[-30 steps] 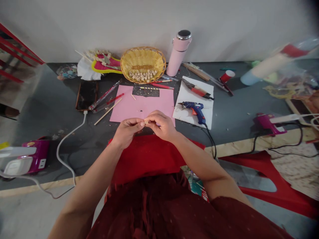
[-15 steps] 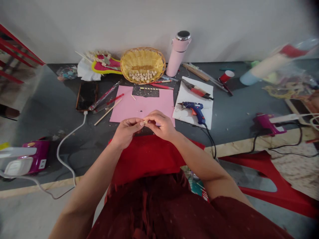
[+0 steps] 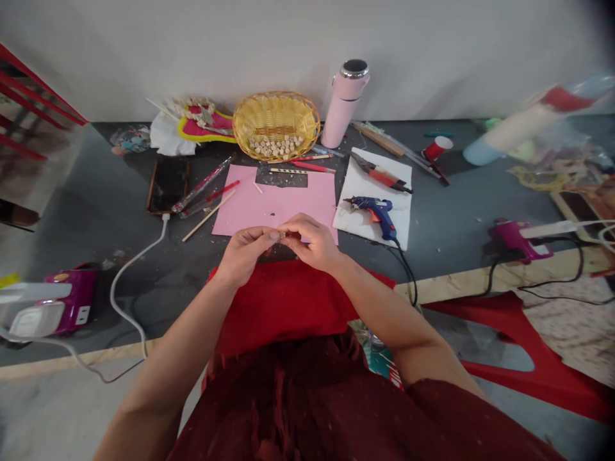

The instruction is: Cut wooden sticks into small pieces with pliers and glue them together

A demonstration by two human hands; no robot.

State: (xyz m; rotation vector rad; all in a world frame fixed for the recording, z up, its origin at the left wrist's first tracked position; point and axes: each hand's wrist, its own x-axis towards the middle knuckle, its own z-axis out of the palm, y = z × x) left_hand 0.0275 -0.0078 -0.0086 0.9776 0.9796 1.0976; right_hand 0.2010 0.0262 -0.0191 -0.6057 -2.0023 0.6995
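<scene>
My left hand (image 3: 246, 251) and my right hand (image 3: 311, 241) meet fingertip to fingertip just above the near edge of the pink sheet (image 3: 298, 202). Between both thumbs and fingers is a small pale beige piece (image 3: 282, 235), mostly covered by the fingertips. Its exact kind is too small to make out, but its colour resembles the little pale pieces (image 3: 278, 146) lying in the yellow wicker basket (image 3: 273, 114) at the back. A red cloth (image 3: 288, 301) lies below my hands, over the table's front edge.
Right of the sheet, a blue hot glue gun (image 3: 375, 211) and pliers (image 3: 382, 174) rest on a white board (image 3: 350, 214). A pink thermos (image 3: 342, 105) stands by the basket. Leftward lie a thin stick (image 3: 210, 216), a phone (image 3: 168, 186) with a white cable and a purple power socket block (image 3: 72, 298).
My fingers have closed slightly further over the small pale piece, so less of it shows. Both hands stay in nearly the same place; nothing else visibly moves.
</scene>
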